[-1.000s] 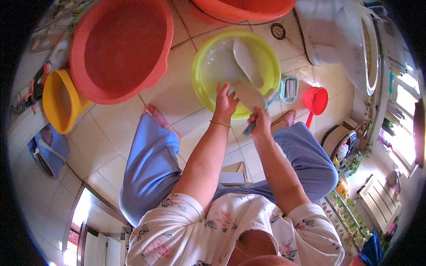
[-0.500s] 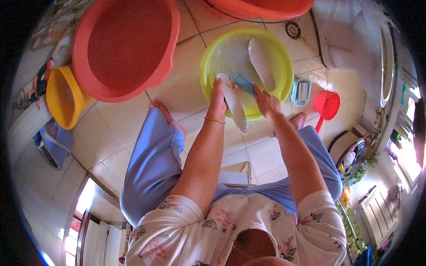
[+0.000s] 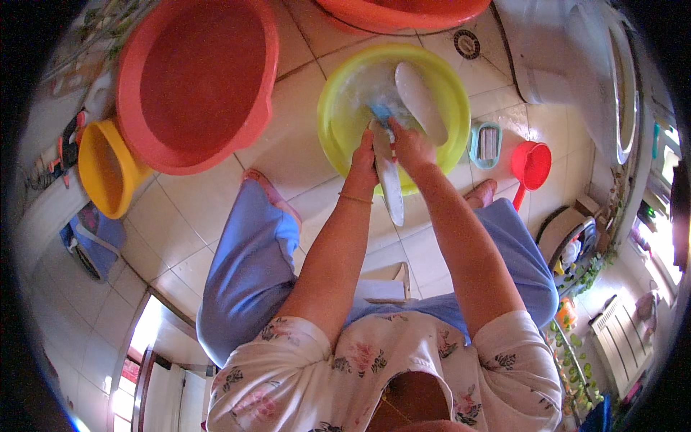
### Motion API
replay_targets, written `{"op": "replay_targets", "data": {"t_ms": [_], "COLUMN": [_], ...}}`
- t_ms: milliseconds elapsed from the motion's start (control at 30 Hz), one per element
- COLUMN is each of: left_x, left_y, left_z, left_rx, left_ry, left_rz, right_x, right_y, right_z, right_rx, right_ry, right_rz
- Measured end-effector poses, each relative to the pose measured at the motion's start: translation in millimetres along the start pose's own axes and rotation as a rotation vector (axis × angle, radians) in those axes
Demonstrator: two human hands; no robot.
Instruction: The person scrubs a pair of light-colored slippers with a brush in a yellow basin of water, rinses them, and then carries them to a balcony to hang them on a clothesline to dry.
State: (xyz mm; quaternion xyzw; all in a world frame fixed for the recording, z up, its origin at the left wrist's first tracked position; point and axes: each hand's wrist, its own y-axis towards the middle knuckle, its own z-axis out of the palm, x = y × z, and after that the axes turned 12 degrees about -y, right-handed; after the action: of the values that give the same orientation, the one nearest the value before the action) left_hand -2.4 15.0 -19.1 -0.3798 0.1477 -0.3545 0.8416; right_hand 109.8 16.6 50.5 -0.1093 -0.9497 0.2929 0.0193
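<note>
Left hand: left hand grasping white insole along its left edge.
Right hand: right hand closed round blue brush; grip detail hidden.
Insole position: over yellow-green basin's near rim, tilted, near end sticking out past it.
Brush position: by insole's far end, inside rim; touching or not, can't tell.
Yellow tub: yellow tub, far left; contents unclear.
Red basin: large red basin, dark inside; water or not, can't tell.
Yellow-green basin: yellow-green basin, centre, cloudy sudsy water; second insole toward right rim.
Orange-red basin: orange-red basin, beyond far rim, cut off by view.
Soap box: teal box, just off right rim; greyish block in it.
Ladle: red ladle, right of box, handle toward person.
Around: floor drain beyond far-right rim.
In the way: right hand hides brush handle; both forearms cross near rim.
</note>
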Motion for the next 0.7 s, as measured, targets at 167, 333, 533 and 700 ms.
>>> {"op": "replay_targets", "data": {"t_ms": [167,333,533,700], "left_x": [-1,29,-7,-24], "left_y": [-12,12,9,-9], "left_z": [-2,-21,-6,48], "left_rx": [0.010,0.045,-0.370,-0.374], "left_ry": [-0.237,0.011,0.902,1.369], "left_rz": [-0.049,0.062,0.693,1.251], "right_x": [-8,-7,-43,-77], "right_y": [-56,-26,24,51], "right_z": [-19,5,3,27], "right_rx": [0.191,0.154,-0.162,-0.036], "right_ry": [0.008,-0.090,0.068,0.087], "right_rz": [0.008,-0.018,0.333,0.396]}}
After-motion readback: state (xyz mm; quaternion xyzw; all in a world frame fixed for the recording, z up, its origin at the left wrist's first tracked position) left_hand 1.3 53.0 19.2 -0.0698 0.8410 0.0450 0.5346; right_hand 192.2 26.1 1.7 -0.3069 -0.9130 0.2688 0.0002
